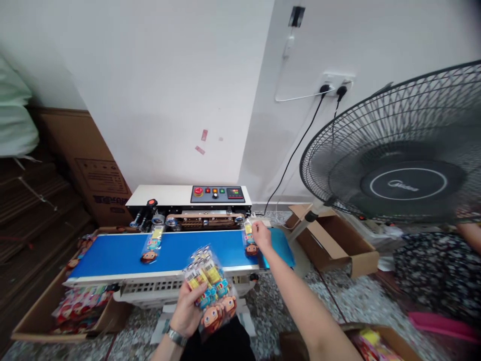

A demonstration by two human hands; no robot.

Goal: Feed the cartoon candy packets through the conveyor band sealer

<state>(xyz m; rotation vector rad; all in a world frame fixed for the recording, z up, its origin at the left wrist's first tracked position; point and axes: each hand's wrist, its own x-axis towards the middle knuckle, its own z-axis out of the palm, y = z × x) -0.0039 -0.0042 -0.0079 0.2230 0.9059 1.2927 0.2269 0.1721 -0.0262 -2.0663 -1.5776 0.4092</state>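
Note:
My left hand (188, 308) is closed round a fanned stack of clear plastic packets (216, 306) with a cartoon face and yellow labels, held in front of the machine. At the right end of the blue conveyor belt (210, 249), my right hand (262, 234) pinches the upper edge of a single packet (250, 245) lying against the belt. Another packet (154, 243) rests farther left on the belt, by the rollers. Behind the belt stands the band sealing machine (165, 194), with its control panel (217, 194) of buttons and a lit display.
A large fan (406, 183) stands at the right, near an open cardboard box (334, 240). A box (37, 321) of packets sits below the belt's left end, and another box (398, 341) of packets is at the lower right. Part of another person in patterned clothing (436, 276) shows at the right.

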